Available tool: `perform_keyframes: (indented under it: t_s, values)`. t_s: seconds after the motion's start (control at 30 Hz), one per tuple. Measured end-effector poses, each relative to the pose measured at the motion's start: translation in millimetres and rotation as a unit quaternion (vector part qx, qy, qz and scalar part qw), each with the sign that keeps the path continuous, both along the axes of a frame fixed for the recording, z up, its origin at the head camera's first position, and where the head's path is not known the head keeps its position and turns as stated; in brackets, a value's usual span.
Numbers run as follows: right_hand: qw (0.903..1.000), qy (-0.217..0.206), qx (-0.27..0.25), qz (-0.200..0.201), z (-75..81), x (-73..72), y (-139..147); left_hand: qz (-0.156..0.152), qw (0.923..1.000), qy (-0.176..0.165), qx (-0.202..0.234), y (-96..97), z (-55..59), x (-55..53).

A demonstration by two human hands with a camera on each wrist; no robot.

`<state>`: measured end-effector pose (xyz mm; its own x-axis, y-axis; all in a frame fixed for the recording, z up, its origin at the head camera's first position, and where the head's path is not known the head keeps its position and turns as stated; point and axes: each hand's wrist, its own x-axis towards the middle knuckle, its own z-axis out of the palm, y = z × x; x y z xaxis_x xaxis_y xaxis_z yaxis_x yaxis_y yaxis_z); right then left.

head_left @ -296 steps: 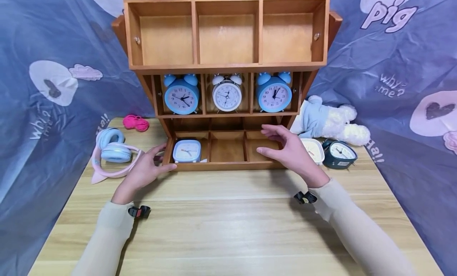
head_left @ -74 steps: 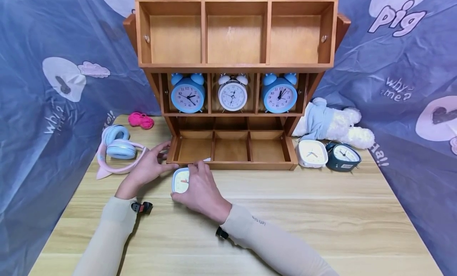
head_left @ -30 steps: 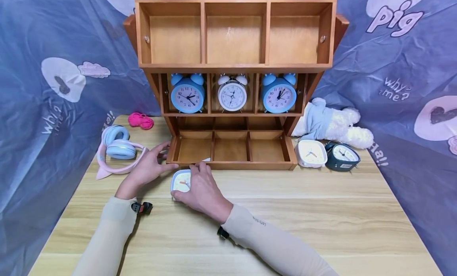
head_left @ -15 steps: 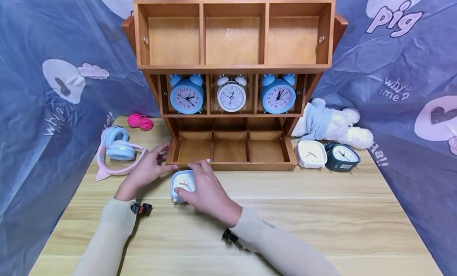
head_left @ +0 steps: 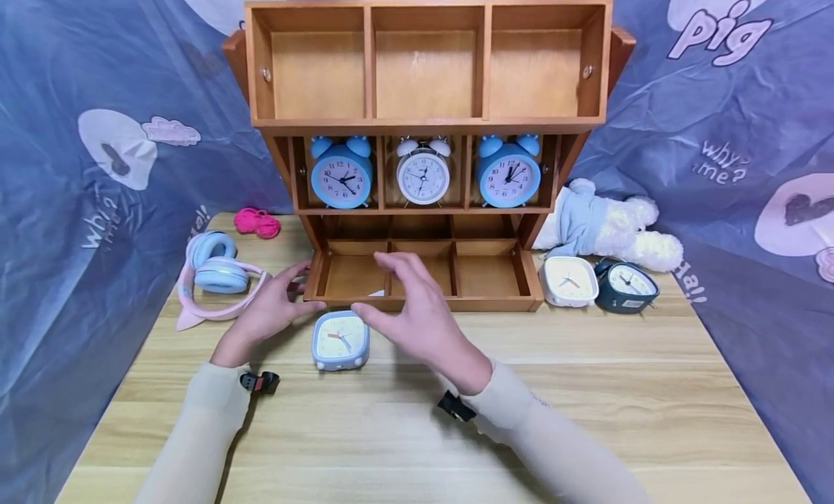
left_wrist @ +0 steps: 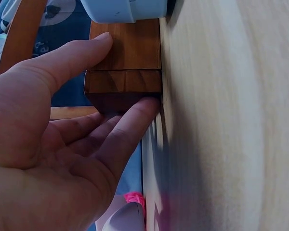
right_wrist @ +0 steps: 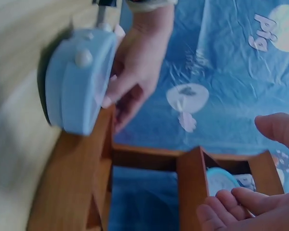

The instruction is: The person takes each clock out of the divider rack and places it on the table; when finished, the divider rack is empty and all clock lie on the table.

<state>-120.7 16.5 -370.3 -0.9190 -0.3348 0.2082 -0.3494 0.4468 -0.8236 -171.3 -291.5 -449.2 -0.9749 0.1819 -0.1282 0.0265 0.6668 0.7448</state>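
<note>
A small pale-blue square alarm clock (head_left: 341,341) lies face up on the table, just in front of the wooden shelf rack (head_left: 426,304). My right hand (head_left: 426,319) hovers beside it to the right, fingers spread and apart from it, holding nothing. At the rack's lower left corner, my left hand (head_left: 263,316) grips the wood. In the left wrist view its thumb (left_wrist: 72,54) lies against the front board, with the other fingers round the end. A blue twin-bell clock (head_left: 342,174), a white one (head_left: 423,177) and another blue one (head_left: 508,174) fill the middle row.
Right of the rack are a white square clock (head_left: 569,281), a dark green clock (head_left: 627,285) and a white plush toy (head_left: 612,218). On the left lie pink-and-blue headphones (head_left: 221,274) and pink yarn (head_left: 257,222). A small white piece (head_left: 377,293) sits in the bottom row.
Earlier the pale-blue clock sat in the bottom-left compartment; my right hand brought it onto the table. Now that hand has let go and moved right. My left hand stays at the corner.
</note>
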Motion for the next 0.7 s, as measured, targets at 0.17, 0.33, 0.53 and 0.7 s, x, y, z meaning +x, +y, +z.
perform_keyframes:
  t_s: [0.17,0.33,0.53,0.7]
  values:
    - [0.9996,0.01,-0.017,-0.02,6.7,-10.8,22,-0.001,1.0,-0.001,0.004,-0.1,0.3,0.4]
    - [0.9973,0.021,-0.027,-0.065,12.8,-24.9,49,-0.003,1.0,0.002,0.004,-1.0,-0.4,0.7]
    - [0.9892,0.06,-0.042,-0.127,24.5,-36.5,77,-0.003,1.0,0.002,-0.001,-1.4,-0.7,1.7]
    - [0.976,0.103,-0.062,-0.182,31.2,-46.2,95,-0.004,1.0,0.005,-0.002,-0.5,0.4,2.4]
